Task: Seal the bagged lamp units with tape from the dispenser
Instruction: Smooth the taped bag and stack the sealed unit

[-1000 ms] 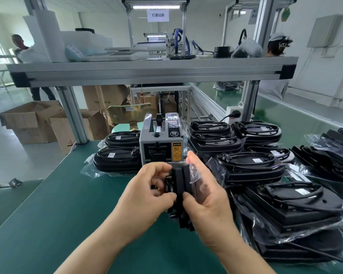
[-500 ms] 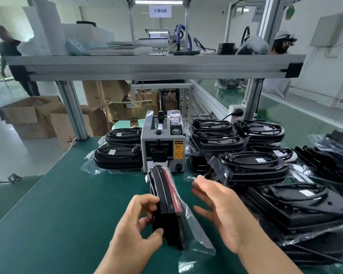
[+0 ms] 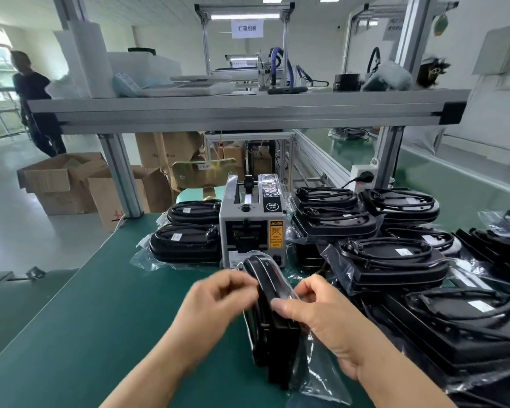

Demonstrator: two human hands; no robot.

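Both left hand [image 3: 218,301] and right hand [image 3: 327,319] are pinching a flat black, film-bagged lamp unit [image 3: 272,334]. It is pointing edgewise toward the dispenser [image 3: 252,228].

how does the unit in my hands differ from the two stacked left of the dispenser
The held unit stands on edge; the stacked units lie flat. The held unit is gripped by the left hand and right hand in front of the dispenser; the stacked units rest on the table. Both are black, in clear bags.
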